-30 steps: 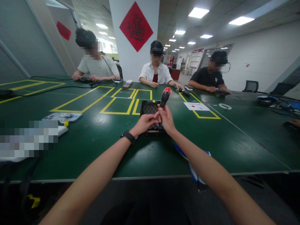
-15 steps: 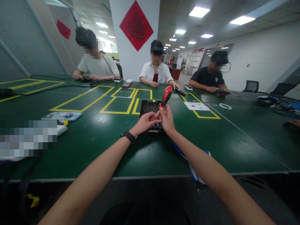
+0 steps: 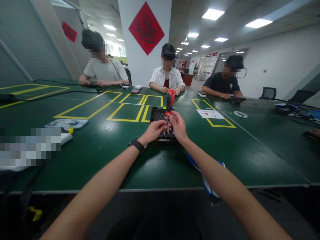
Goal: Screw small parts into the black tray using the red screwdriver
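Observation:
A red and black screwdriver [image 3: 170, 100] stands nearly upright, handle up, over a black case [image 3: 157, 114] on the green table. My right hand [image 3: 178, 126] is closed, its fingers pinching the screwdriver just below the handle. From the left, my left hand [image 3: 155, 130] meets it with thumb and fingers pinched together at the lower shaft; whether it grips the shaft or something small there is hidden. Several small metallic pieces lie in the case beneath the fingers. A black band is on my left wrist.
Yellow tape outlines mark the green table [image 3: 105, 173]. A white paper sheet [image 3: 210, 114] and a white ring [image 3: 240, 114] lie to the right. A blue and white object [image 3: 206, 180] sits under my right forearm. At left lies a patterned flat item [image 3: 67, 123]. Three people sit opposite.
The screwdriver has swung from leaning right to nearly upright, its handle moving left and lower. The person in white opposite has drawn a hand back, and the dark tool near it is out of sight.

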Action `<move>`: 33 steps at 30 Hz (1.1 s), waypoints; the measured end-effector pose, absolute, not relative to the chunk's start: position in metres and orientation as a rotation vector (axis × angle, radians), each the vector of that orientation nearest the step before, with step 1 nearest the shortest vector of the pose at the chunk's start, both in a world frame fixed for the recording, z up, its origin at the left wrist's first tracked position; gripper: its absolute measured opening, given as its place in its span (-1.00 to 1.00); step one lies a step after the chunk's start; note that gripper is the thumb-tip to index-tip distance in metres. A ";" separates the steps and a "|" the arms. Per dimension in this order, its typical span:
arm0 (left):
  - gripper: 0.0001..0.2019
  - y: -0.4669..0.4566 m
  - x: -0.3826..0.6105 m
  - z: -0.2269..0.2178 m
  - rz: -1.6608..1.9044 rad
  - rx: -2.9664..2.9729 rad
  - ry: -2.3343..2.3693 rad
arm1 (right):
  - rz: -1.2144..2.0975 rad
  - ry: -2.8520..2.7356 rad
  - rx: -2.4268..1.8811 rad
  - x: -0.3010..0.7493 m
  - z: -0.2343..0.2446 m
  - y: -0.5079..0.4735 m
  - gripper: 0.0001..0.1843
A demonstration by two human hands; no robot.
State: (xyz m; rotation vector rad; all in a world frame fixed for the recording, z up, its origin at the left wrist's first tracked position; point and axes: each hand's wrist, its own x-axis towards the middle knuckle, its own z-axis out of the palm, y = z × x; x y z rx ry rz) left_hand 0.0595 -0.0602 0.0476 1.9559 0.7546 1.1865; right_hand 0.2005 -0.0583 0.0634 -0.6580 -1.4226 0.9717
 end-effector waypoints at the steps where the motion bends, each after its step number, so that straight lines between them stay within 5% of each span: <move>1: -0.78 -0.060 0.059 0.047 1.194 1.945 0.748 | 0.942 -1.430 -0.684 0.202 0.063 -0.056 -0.59; 23: -0.75 -0.058 0.056 0.050 1.448 2.108 1.013 | 1.373 -1.750 -0.765 0.229 0.061 -0.041 -0.48; 33: -0.61 -0.061 0.056 0.052 1.495 1.847 1.061 | 1.429 -1.804 -0.783 0.223 0.056 -0.045 -0.72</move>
